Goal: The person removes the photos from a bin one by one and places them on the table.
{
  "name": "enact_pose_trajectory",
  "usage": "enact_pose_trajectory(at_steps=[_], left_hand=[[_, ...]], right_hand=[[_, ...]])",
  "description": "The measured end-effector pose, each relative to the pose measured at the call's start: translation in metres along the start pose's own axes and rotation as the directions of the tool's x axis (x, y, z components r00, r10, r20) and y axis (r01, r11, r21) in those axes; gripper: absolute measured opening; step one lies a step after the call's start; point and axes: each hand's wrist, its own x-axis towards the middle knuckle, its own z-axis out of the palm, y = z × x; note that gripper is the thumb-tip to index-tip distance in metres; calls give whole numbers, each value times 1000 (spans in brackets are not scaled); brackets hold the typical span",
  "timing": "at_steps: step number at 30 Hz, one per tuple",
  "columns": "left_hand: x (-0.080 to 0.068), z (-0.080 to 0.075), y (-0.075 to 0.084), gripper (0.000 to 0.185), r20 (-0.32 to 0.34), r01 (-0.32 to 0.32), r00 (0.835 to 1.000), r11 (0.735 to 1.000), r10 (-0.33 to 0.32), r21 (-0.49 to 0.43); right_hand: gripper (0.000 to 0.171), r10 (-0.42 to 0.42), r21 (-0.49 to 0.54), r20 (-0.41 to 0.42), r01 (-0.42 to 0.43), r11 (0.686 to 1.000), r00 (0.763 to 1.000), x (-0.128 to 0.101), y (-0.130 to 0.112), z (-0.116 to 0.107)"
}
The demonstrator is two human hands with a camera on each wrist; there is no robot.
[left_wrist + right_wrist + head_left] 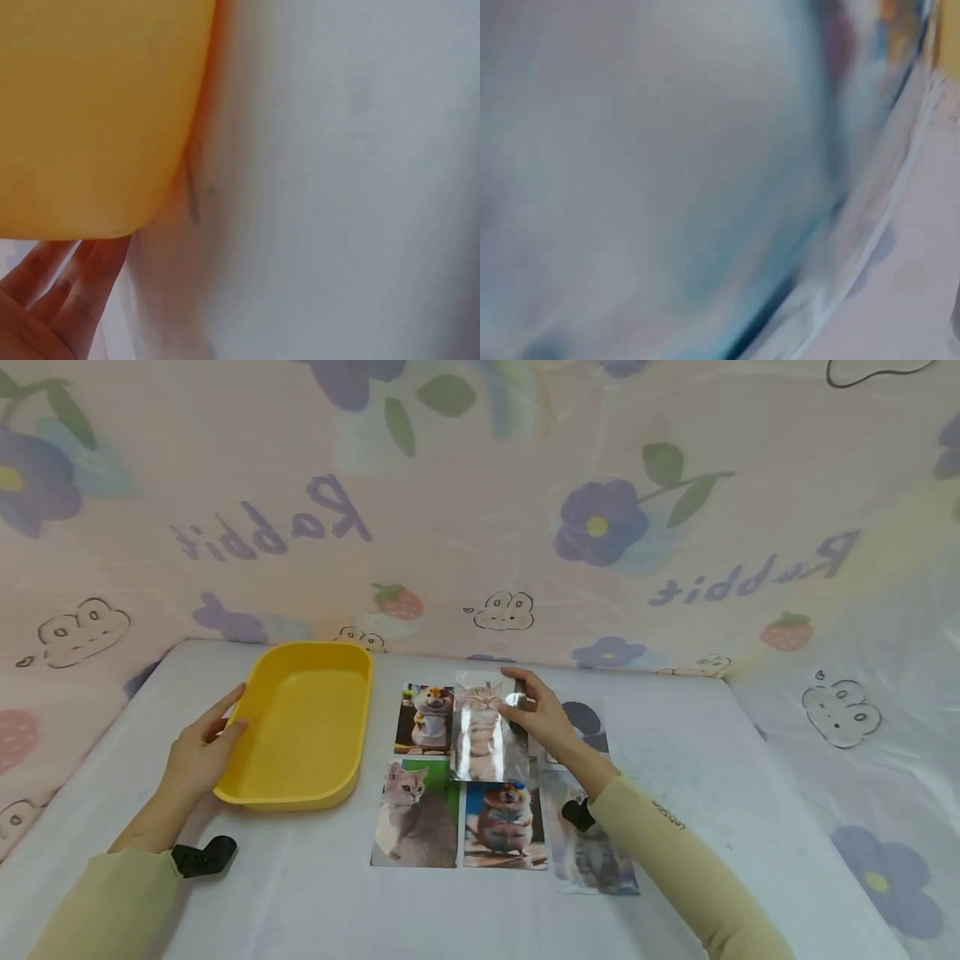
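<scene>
In the head view, my left hand (197, 752) grips the left side of a yellow plastic tray (300, 735), thumb at the rim and fingers along the outer wall. The left wrist view shows those fingers (90, 292) against the tray's underside edge. My right hand (546, 714) pinches the right edge of a glossy cat photo card (483, 727), raised over other cards. Around it lie a hamster card (422, 727), a grey cat card (420, 827), another hamster card (504, 827) and a tabby cat card (592, 860) partly under the right wrist. The right wrist view is blurred.
A card with a dark round shape (585, 718) lies behind the right hand. The cards and tray are on a white-covered table (300, 893). A printed fabric sheet (450, 510) with flowers and rabbits rises behind and at the sides.
</scene>
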Motion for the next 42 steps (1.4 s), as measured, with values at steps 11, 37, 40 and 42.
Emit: enact_pose_trajectory(at_steps=[11, 37, 40, 42], left_hand=[[-2, -4, 3, 55, -4, -31, 999, 989, 31, 148], [-10, -10, 30, 49, -101, -170, 963, 858, 248, 484], [-16, -5, 42, 44, -139, -176, 955, 878, 262, 446], [-20, -1, 51, 42, -150, -195, 949, 888, 278, 417]], right_hand=[[61, 99, -67, -45, -101, 993, 994, -38, 28, -68], [60, 203, -255, -131, -231, 939, 970, -96, 69, -163], [60, 216, -258, -127, -242, 935, 968, -97, 72, -168], [61, 236, -267, -130, -263, 927, 963, -97, 73, -170]])
